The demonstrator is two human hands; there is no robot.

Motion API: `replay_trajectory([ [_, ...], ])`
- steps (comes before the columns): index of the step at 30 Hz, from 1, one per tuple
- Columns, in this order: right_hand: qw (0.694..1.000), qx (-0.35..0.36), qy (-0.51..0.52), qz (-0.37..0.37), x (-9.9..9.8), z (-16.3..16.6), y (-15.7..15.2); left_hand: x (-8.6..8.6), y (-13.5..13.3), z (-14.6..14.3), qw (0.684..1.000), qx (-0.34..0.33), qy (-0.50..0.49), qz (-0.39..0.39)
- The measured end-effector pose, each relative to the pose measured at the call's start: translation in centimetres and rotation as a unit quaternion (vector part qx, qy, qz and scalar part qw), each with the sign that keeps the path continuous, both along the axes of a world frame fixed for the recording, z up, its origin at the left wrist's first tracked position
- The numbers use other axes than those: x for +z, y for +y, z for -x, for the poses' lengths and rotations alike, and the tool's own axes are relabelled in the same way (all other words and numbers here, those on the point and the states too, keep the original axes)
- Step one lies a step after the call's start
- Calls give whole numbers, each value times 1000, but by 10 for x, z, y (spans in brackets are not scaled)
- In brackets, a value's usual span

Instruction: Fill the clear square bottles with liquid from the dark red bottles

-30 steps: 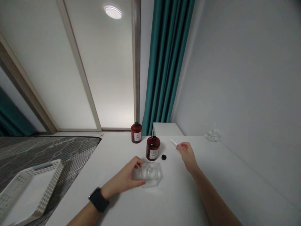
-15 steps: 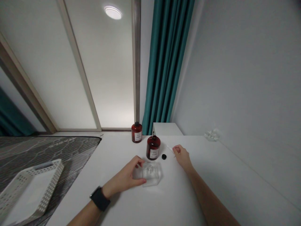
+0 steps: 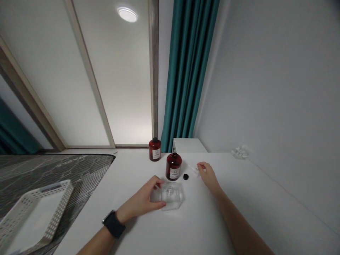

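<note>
My left hand (image 3: 147, 198) grips a clear glass bottle (image 3: 172, 196) from its left side, thumb in front and fingers behind, the bottle resting on the white table. My right hand (image 3: 208, 176) is low over the table with curled fingers, just right of a small thin whitish item (image 3: 194, 170), whose kind I cannot make out. The fingertips appear loosened from it. Behind the glass bottle stands a dark amber bottle (image 3: 173, 166) with a white label and an uncapped neck. Its small black cap (image 3: 185, 176) lies to its right.
A second amber bottle (image 3: 154, 149), with a black cap on, stands farther back left. A white box (image 3: 187, 145) is at the table's far edge. Crumpled clear plastic (image 3: 240, 152) lies near the wall at right. A white perforated basket (image 3: 50, 216) sits lower left.
My right hand has shifted slightly right, uncovering more of the thin whitish item on the table. My left hand and the glass bottle stay in place.
</note>
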State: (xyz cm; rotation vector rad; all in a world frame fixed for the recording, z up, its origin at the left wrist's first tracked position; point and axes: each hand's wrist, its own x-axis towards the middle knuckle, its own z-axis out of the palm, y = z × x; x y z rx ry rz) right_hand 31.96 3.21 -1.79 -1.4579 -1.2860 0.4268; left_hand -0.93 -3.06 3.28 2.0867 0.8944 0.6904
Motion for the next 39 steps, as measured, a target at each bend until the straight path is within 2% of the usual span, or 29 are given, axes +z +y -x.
replay_trajectory([
  [5, 997, 38, 62, -26, 21, 6, -11, 2, 0, 1, 1000, 9, 5, -4],
  [11, 986, 152, 60, -33, 29, 59, -42, 3, 3, 7, 999, 15, 24, -24],
  [15, 974, 219, 31, -52, 34, 92, -62, 7, 6, 11, 998, 20, 41, -50],
  [20, 953, 281, -59, -97, 35, 105, -73, 10, 6, 13, 997, 18, 52, -52],
  [23, 957, 258, -72, -114, 30, 106, -72, 9, 5, 12, 997, 18, 55, -48],
  [27, 974, 151, -68, -152, 28, 102, -62, 5, 6, 13, 997, 15, 53, -47],
  [30, 983, 85, -45, -154, 29, 94, -48, 2, 8, 15, 997, 18, 58, -52],
  [34, 988, 64, -26, -138, 33, 94, -26, 2, 10, 18, 991, 35, 92, -89],
  [39, 995, 39, -13, -88, 41, 121, -6, 4, 12, 21, 978, 67, 147, -129],
])
